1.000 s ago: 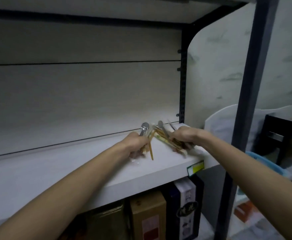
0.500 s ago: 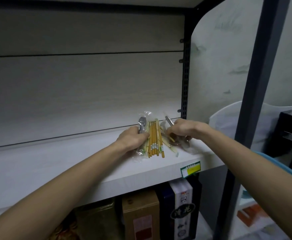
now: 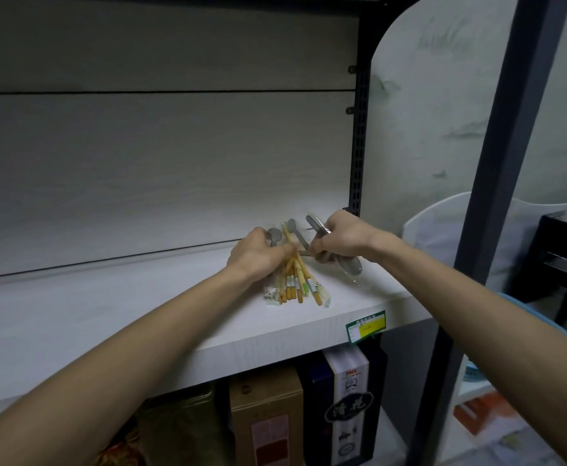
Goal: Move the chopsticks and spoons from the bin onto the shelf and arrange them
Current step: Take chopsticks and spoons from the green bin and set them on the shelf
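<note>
Wooden chopsticks [image 3: 295, 280], one bundle; about four metal spoons [image 3: 315, 225].

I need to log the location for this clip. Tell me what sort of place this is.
Probably a shop or its stockroom. The white wooden shelf carries a green and yellow price label on its edge, boxed goods stand below, and the dark slotted metal upright is retail racking.

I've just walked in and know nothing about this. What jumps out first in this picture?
Two bare arms reach in to the right end of a pale shelf. There the left hand presses on a fan of yellow chopsticks, while the right hand grips metal spoons. A green and yellow price tag sits on the shelf's front edge just below, with boxes stored underneath.
</note>
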Demonstrator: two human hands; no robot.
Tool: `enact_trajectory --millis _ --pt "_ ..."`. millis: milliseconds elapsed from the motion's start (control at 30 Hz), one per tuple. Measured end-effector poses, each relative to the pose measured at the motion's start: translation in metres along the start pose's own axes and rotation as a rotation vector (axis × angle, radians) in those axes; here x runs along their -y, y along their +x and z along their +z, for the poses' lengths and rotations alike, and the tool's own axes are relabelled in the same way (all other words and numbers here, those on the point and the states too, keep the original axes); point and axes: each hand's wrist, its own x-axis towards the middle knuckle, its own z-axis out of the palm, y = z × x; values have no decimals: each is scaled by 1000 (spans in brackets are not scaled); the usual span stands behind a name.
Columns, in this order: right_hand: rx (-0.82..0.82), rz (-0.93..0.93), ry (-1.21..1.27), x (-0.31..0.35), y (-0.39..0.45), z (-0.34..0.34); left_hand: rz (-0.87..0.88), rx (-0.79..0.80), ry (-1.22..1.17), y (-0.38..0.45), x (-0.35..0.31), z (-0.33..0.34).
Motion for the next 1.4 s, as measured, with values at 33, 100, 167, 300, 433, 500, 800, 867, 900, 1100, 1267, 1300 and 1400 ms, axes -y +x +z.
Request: enact_trajectory --millis 33,100,167,300,433,500,800,867,900,1100,1267,1300,1400 --pt "6 4 33 2 -1 0 3 -8 6 -1 -2 0" --pt "6 14 91 2 0 0 10 -5 44 -1 -3 1" --pt "-15 20 122 0 -1 -1 20 7 109 -1 -2 2" --pt "-137 41 208 -16 -3 -4 6 -3 155 2 4 1" --pt "-231 92 401 -32 -7 -3 -36 3 -20 2 6 4" --pt "-229 128 478 -37 -9 2 -74 3 -163 1 7 5" --pt "-68 222 464 -33 -11 14 -242 77 -660 -2 13 -15" --pt "-43 203 487 -30 -12 16 -274 63 -676 -5 14 -18" --pt "-41 188 520 -28 -13 17 -281 58 -664 -6 15 -21" --pt "19 159 650 -15 -14 20 -276 62 -566 -11 27 -41" --pt "73 158 649 -3 -8 24 -273 -35 -528 -20 34 -57" --pt "101 150 636 2 -5 26 -278 -39 -515 -21 38 -61" --pt "189 124 645 25 3 43 -281 -39 -474 -22 54 -73"
